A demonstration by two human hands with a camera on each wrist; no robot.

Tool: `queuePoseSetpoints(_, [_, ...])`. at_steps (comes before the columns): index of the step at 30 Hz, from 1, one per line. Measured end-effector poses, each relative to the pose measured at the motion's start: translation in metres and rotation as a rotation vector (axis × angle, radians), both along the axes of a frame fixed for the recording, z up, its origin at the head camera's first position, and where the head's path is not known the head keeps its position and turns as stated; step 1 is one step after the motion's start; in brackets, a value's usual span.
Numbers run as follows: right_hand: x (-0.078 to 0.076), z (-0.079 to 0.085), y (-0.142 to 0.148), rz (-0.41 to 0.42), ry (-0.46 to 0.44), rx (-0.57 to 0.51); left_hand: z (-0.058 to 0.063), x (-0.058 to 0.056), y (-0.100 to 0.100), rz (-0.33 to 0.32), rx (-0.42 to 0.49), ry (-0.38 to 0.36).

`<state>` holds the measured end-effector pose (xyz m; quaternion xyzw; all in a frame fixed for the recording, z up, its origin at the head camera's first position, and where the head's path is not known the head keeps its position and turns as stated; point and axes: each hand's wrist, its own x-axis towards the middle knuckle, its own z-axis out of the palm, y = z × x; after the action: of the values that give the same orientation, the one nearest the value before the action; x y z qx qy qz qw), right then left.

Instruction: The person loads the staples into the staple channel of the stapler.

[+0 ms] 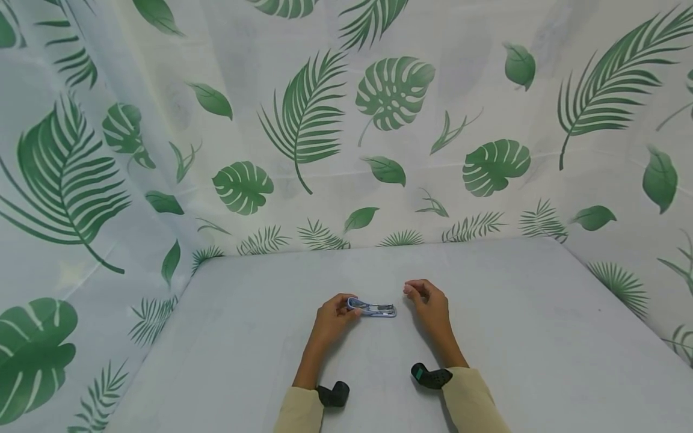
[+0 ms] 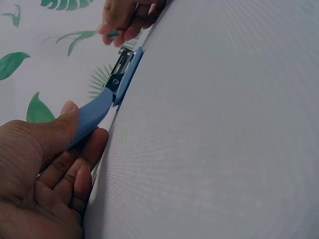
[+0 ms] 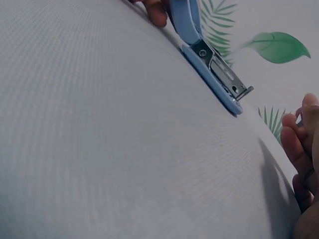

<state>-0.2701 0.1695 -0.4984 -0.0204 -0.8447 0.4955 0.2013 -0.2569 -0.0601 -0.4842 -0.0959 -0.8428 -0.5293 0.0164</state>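
Note:
My left hand (image 1: 330, 320) holds a blue stapler (image 1: 373, 310) by its folded-back top cover (image 2: 93, 117), thumb on one side and fingers on the other. The cover is swung up, so the metal staple channel (image 3: 224, 73) lies exposed over the blue base (image 3: 209, 82). The base rests low along the white tabletop. To the right of the stapler's front end, and apart from it, my right hand (image 1: 433, 310) is raised with thumb and fingers brought together. They pinch a small bluish-grey piece (image 2: 113, 35), mostly hidden by the fingertips; I cannot tell what it is.
A white cloth (image 1: 260, 349) covers the tabletop. Behind it and along both sides hangs a white curtain (image 1: 325, 204) printed with green leaves. Black wrist devices (image 1: 431, 376) are worn at both cuffs of the pale yellow sleeves (image 1: 471, 397).

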Motion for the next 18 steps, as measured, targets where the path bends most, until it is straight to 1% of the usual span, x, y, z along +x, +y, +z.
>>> queuePoseSetpoints(5, [-0.0009,-0.0006,0.0004,0.012,-0.013,0.012,-0.0015,-0.0007,-0.0007,-0.007,0.008,-0.002])
queuePoseSetpoints(8, [-0.0005,-0.0012,0.001,0.017,0.0,0.024,-0.0019,-0.0009,-0.0006,-0.004,0.007,-0.006])
queuePoseSetpoints(13, [-0.0007,-0.0021,0.001,0.009,-0.003,0.041,-0.0021,-0.0014,-0.0005,0.005,-0.002,-0.016])
queuePoseSetpoints(18, [-0.002,-0.0034,0.0011,0.004,-0.005,0.056,-0.0006,-0.0014,-0.0011,0.004,-0.007,-0.009])
